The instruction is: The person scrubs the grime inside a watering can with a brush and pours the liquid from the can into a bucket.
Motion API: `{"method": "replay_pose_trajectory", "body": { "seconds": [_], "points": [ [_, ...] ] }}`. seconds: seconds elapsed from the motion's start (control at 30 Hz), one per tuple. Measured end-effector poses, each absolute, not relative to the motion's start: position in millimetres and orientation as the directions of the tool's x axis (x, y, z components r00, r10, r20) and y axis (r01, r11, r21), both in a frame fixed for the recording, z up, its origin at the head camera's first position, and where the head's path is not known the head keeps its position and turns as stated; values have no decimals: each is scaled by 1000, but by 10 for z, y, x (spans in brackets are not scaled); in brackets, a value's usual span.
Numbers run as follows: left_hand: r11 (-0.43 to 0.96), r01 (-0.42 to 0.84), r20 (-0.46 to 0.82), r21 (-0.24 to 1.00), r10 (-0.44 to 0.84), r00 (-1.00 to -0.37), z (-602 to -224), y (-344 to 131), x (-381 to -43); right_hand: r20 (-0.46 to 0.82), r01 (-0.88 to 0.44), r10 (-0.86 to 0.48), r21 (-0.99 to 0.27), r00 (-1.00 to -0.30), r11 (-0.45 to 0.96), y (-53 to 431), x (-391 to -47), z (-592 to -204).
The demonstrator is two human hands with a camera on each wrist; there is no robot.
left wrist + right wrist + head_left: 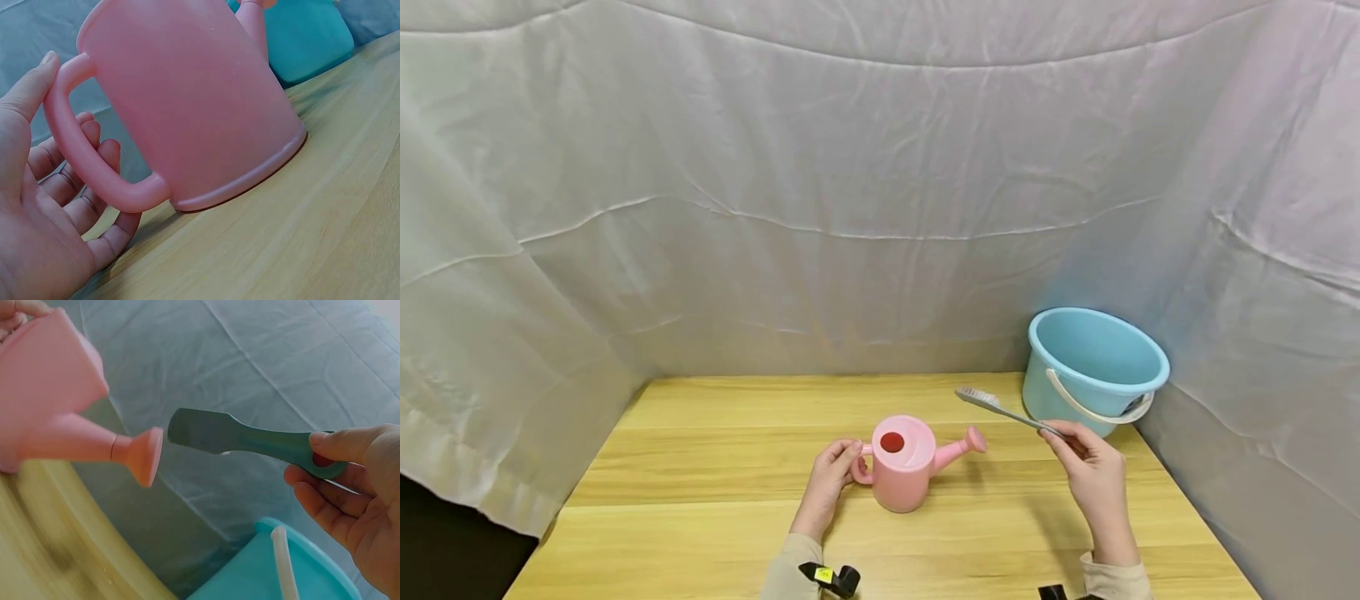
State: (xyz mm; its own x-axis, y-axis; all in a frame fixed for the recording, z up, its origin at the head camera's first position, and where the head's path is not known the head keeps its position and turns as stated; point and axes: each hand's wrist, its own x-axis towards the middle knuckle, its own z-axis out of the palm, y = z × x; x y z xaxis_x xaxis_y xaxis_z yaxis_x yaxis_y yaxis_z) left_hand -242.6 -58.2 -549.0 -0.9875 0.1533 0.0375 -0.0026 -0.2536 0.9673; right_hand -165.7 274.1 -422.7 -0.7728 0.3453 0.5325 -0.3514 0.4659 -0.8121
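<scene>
A pink watering can (pixel 901 483) stands upright on the wooden table, its spout (pixel 953 452) pointing right. My left hand (pixel 829 485) is at the can's handle; in the left wrist view the thumb lies against the handle (pixel 65 128) and the fingers curl loosely behind and under it. My right hand (pixel 1093 479) pinches the end of a grey-green brush (pixel 269 439) between thumb and fingers, holding it above the table. White bristles (pixel 981 397) show on the brush's upper side in the head view. The brush head is near the spout's rose but apart from it.
A light blue bucket (pixel 1039 396) with a white handle (pixel 1078 402) stands at the table's back right corner, behind my right hand. Grey curtains (pixel 850 292) hang along the back and both sides of the table (pixel 700 467).
</scene>
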Motion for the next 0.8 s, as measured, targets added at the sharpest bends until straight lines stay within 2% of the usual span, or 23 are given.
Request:
{"method": "replay_pose_trajectory", "body": {
  "seconds": [0.27, 0.43, 0.63, 0.8],
  "points": [
    [-261, -10, 29, 965, 146, -989, -5478, -580, -2427, 588, -308, 339, -734, -734, 606, 2852, -1786, -4462],
    [-265, -21, 18, 964, 145, -989, -5468, -583, -2419, 655, -297, 287, -632, -699, 716, 2904, -1862, -4628],
    [-263, -21, 17, 965, 142, -990, -5471, -576, -2422, 699, -300, 230, -547, -677, 781, 2927, -1911, -4756],
    [-262, -23, 14, 965, 139, -990, -5491, -576, -2432, 759, -321, 142, -427, -635, 845, 2944, -1949, -4847]
  ]
}}
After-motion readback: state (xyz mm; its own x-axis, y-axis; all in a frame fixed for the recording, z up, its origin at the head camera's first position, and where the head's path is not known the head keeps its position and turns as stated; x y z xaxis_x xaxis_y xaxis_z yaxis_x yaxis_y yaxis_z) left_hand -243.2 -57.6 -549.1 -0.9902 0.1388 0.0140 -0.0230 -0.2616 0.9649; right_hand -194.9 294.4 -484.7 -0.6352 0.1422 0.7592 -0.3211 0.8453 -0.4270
